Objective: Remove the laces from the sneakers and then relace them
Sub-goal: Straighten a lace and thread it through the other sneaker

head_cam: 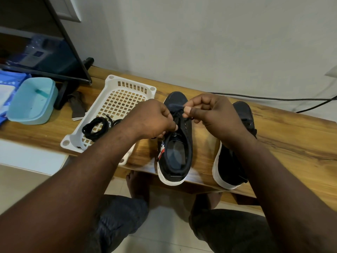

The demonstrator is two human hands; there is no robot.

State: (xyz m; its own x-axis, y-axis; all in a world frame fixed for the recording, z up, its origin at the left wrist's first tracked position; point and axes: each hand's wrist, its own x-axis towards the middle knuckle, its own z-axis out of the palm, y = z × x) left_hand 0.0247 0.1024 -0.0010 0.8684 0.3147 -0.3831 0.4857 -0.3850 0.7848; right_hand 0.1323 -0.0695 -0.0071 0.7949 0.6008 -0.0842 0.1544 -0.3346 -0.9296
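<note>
**Both hands on the lace at the toe end of the near sneaker**

The sneaker [175,157] you are working on stands upright on the wooden table [282,136], toe pointing away from you, with the second sneaker [229,165] just beside it on your right. Your right hand [209,112] has thumb and forefinger pressed together on the lace [177,114] above the lowest eyelets. Your left hand [155,117] is curled over the other side of the tongue. It seems to be pinching the lace too, though its fingertips are mostly hidden.

Expect the lace to be light, limp and thin. It gives no resistance of its own and slips if you hold it loosely. Take it close to the stiff tip when threading, and close to the eyelet when pulling it through, so it does not bunch up. The canvas upper is soft and will fold under pressure, so steady the shoe by its firm white sole. A loose lace [94,126] lies coiled in the white basket [127,84] on your left.
</note>
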